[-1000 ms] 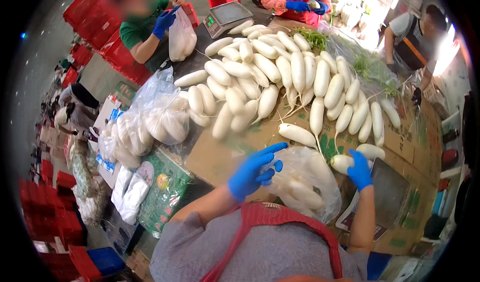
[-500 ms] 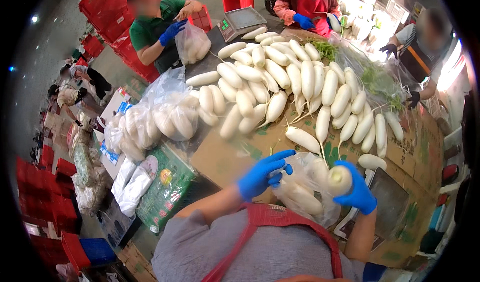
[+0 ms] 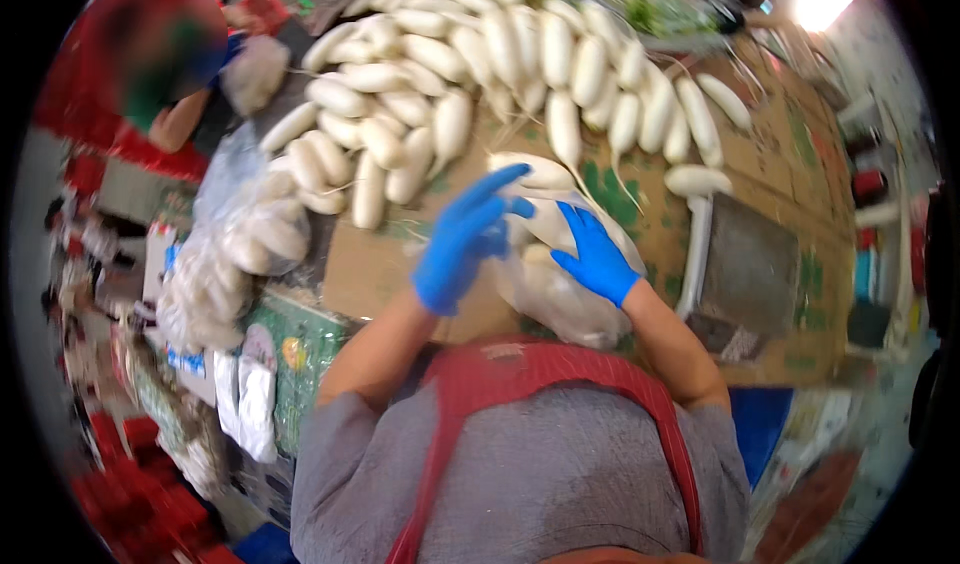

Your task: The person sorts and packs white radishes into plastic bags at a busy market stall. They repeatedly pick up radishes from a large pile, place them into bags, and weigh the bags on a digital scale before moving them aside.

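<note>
My left hand (image 3: pixel 465 244), in a blue glove, hovers at the left side of a clear plastic bag (image 3: pixel 565 309) of white radishes. Its fingers are stretched and slightly blurred, and it appears to hold nothing. Flat across the bag's right side lies my right hand (image 3: pixel 600 262), also gloved in blue, with fingers spread over the radishes. The bag rests on cardboard in front of me. Just beyond it, close to my left fingertips, is a loose white radish (image 3: pixel 535 171). Part of the bag's opening is hidden by my hands.
A large heap of white radishes (image 3: pixel 430 59) covers the far table. Filled bags (image 3: pixel 235 254) stand at left, near white folded bags (image 3: pixel 245 404) and a green package (image 3: pixel 300 349). A scale (image 3: pixel 750 264) sits at right. Another person (image 3: pixel 165 74) stands at far left beside a bag.
My right hand has let go of the radish it held and now lies flat on the bag. My left hand stays extended. The view has tilted downward and shifted.
</note>
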Demonstrator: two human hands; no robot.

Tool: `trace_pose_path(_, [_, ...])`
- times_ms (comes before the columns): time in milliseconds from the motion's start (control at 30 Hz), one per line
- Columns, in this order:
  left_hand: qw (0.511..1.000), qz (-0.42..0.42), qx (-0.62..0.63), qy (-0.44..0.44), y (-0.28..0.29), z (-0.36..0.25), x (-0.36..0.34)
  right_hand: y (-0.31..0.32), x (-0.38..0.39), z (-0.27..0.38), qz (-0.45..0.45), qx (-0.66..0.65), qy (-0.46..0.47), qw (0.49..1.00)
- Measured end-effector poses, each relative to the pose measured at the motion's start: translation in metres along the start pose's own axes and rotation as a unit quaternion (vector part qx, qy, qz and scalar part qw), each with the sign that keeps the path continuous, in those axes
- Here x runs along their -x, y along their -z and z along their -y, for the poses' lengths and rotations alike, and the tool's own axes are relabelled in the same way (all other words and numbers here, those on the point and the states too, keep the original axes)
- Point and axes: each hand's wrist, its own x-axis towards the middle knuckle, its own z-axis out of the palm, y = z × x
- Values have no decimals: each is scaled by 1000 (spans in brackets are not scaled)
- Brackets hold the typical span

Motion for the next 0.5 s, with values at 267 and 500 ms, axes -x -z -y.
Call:
trace_pose_path(267, [985, -49, 155, 58, 38, 26, 9, 70, 93, -2, 102, 281, -73, 951])
trace_pose_path(500, [987, -86, 119, 59, 24, 15, 19, 110, 112, 16, 155, 307, 2, 939])
